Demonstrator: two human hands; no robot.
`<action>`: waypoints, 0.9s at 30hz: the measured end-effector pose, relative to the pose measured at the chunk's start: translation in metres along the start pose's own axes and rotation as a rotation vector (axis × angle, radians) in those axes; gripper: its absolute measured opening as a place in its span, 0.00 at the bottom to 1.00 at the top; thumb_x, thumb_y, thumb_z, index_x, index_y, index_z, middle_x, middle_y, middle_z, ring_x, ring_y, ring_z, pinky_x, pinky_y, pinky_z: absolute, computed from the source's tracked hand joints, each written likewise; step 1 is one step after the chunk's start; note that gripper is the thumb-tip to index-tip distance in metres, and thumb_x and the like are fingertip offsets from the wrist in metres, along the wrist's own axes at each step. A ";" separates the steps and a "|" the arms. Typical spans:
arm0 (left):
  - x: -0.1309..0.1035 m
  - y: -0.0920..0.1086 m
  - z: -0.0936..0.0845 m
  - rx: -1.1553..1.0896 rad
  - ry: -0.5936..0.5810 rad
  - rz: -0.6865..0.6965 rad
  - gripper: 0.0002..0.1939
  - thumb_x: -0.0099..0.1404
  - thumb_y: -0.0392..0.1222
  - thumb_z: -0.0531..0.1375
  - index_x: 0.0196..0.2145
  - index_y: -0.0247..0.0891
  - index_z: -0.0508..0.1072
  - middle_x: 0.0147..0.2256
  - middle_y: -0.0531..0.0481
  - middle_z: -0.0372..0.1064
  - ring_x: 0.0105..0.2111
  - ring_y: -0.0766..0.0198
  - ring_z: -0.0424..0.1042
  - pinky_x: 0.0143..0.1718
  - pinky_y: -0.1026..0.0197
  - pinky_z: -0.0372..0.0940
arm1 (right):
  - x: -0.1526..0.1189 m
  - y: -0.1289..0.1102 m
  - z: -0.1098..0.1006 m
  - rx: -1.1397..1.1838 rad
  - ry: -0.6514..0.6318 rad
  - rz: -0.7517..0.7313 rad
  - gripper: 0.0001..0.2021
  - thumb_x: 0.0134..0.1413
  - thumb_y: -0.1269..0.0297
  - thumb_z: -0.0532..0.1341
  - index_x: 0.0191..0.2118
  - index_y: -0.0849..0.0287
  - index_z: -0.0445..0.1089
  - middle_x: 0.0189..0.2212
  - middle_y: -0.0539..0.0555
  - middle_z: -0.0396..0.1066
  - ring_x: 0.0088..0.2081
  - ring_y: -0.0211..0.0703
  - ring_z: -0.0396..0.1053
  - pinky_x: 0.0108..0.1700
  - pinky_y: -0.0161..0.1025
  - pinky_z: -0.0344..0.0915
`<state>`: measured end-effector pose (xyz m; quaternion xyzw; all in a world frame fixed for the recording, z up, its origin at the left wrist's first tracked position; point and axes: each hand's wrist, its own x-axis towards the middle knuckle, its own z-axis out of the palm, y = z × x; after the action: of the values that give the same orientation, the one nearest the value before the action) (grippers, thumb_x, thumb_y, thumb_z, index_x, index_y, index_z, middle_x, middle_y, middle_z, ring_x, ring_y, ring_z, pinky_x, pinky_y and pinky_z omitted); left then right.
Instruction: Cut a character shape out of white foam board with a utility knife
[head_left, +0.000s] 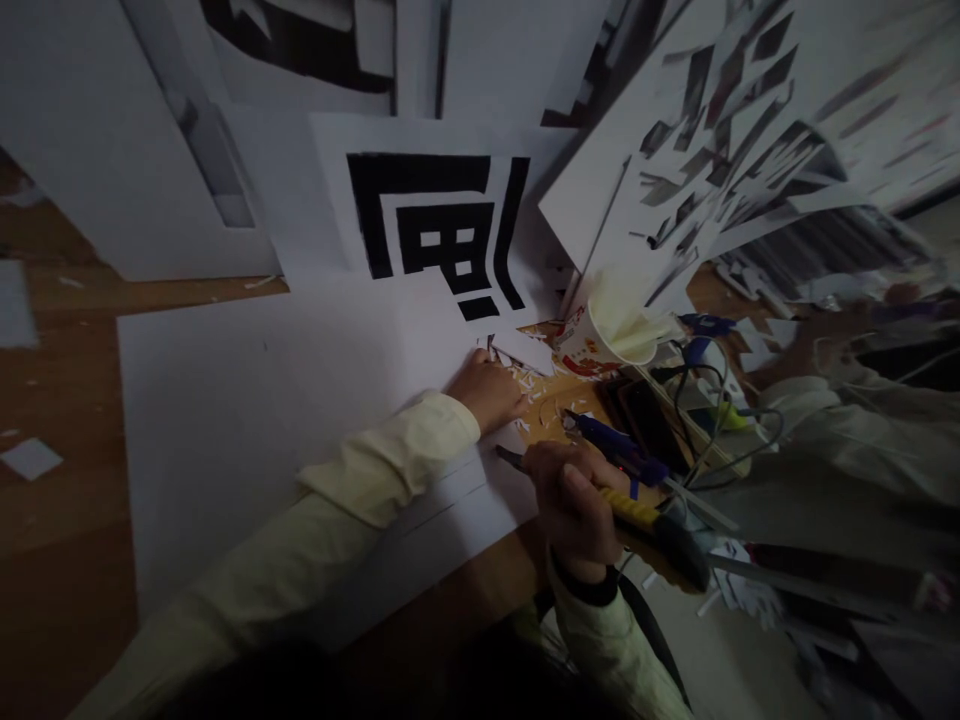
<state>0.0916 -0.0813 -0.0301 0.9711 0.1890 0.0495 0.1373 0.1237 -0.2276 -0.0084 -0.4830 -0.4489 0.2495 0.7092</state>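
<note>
A large white board [300, 390] lies on the wooden table under my left forearm, with thin straight lines cut or drawn near its front edge. My left hand [491, 392] rests at the board's right edge, its fingers curled down beside white scraps [534, 385]. Whatever is under those fingers is hidden. Closed around a yellow and black utility knife [637, 512], my right hand [574, 500] is just right of the board. The knife's blade points left, toward the lines. Beyond my left hand, a white sheet bears a bold black blocky character [442, 225].
A paper cup [600, 340] with pale strips inside stands past my hands. A slim blue tool [615, 440] and tangled cables [705, 420] lie to the right, near another person's pale sleeve [832, 430]. Panels with dark raised pieces [705, 150] lean at the back right.
</note>
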 end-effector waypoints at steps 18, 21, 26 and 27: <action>0.000 0.001 0.001 0.008 0.018 0.001 0.22 0.72 0.42 0.49 0.33 0.31 0.80 0.34 0.38 0.78 0.39 0.54 0.74 0.47 0.49 0.53 | -0.006 -0.018 -0.004 -0.128 0.074 0.205 0.20 0.58 0.62 0.57 0.17 0.56 0.53 0.15 0.45 0.49 0.20 0.36 0.52 0.26 0.39 0.53; 0.001 0.002 0.003 0.021 0.019 0.007 0.21 0.72 0.42 0.49 0.33 0.31 0.80 0.34 0.37 0.78 0.39 0.53 0.74 0.46 0.48 0.54 | 0.001 -0.018 -0.001 -0.067 0.053 0.169 0.19 0.57 0.63 0.57 0.18 0.55 0.51 0.14 0.44 0.47 0.19 0.36 0.51 0.25 0.38 0.53; 0.001 0.001 0.004 0.007 0.011 0.002 0.20 0.71 0.42 0.51 0.32 0.32 0.80 0.35 0.38 0.78 0.40 0.54 0.74 0.47 0.49 0.55 | 0.024 -0.059 0.001 -0.372 0.133 -0.050 0.20 0.63 0.54 0.48 0.20 0.52 0.44 0.15 0.45 0.45 0.17 0.38 0.51 0.23 0.41 0.58; 0.000 0.000 0.004 -0.007 0.013 0.003 0.20 0.71 0.43 0.51 0.31 0.33 0.80 0.35 0.39 0.78 0.40 0.55 0.74 0.48 0.49 0.56 | 0.026 -0.070 -0.002 -0.430 0.141 -0.072 0.21 0.64 0.52 0.45 0.21 0.52 0.41 0.15 0.44 0.42 0.16 0.38 0.48 0.23 0.42 0.59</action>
<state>0.0927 -0.0825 -0.0335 0.9706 0.1882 0.0567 0.1392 0.1320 -0.2362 0.0657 -0.6228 -0.4581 0.0884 0.6280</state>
